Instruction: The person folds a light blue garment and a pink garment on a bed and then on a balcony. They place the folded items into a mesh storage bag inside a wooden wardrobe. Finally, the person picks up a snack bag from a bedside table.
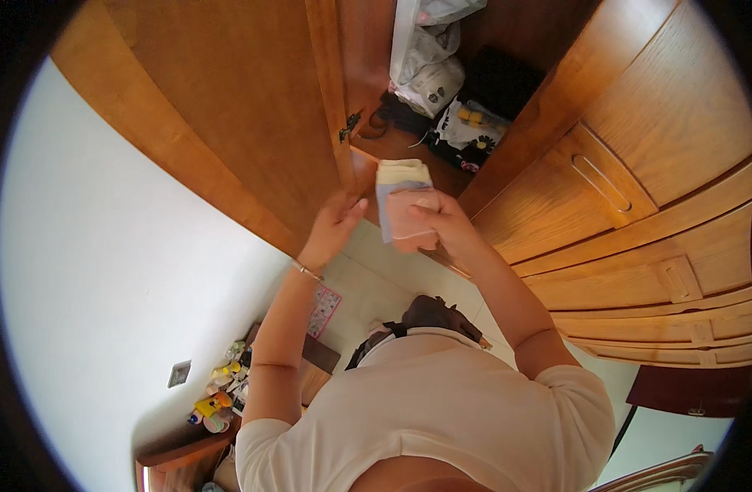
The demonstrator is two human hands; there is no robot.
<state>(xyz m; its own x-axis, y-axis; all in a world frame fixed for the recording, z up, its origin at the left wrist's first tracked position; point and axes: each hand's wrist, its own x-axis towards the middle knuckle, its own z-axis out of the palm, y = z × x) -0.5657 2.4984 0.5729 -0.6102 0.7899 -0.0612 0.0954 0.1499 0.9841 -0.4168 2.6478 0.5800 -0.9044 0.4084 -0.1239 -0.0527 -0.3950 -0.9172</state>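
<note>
My right hand [450,228] is closed round a small stack of folded cloths, its thumb pressed on top. A pink folded cloth [407,223] lies nearest to me. Beyond it show a blue-grey cloth [384,197] and a pale yellow cloth [403,171]. Just left of the stack, my left hand [333,223] is raised, slightly blurred, its thumb apart from the fingers and nothing in it. A bracelet [308,271] circles the left wrist. Both hands are in front of an open wooden cabinet [368,61].
The cabinet door [253,90] stands open at left. Inside lie plastic bags [433,78] and dark patterned items [466,135]. Wooden drawers with a slot handle [601,182] line the right. Various small items [220,394] crowd a surface by the white wall [130,246], lower left.
</note>
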